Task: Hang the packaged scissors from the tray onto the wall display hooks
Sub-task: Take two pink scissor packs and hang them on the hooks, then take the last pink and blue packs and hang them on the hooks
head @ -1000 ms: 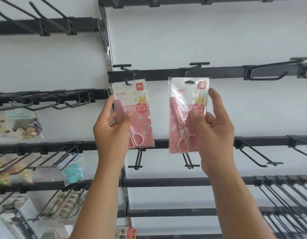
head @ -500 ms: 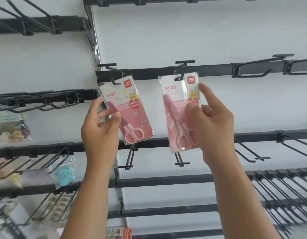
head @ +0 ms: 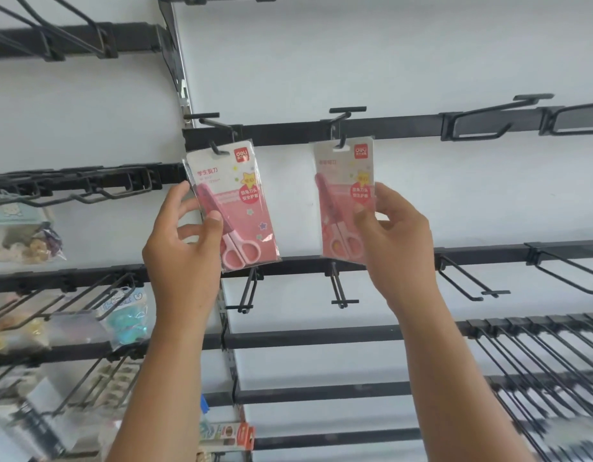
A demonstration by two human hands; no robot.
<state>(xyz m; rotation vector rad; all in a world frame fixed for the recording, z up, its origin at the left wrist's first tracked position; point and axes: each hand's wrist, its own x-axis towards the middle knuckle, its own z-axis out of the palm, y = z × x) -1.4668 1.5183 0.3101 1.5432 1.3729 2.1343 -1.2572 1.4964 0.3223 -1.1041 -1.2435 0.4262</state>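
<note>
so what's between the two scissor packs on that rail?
Head view: nothing hangs between the left pack and the right pack; only bare black rail and white wall.

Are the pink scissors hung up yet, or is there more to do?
Nearly. The left pack has its hole over the left hook, and the right pack is on the right hook. The left hand and right hand hold both packs, so letting go remains. The tray is out of view, so I can't tell if more wait.

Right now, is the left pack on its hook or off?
On. The hook tip pokes through the left pack's hang slot; the left hand grips it, tilted.
</note>
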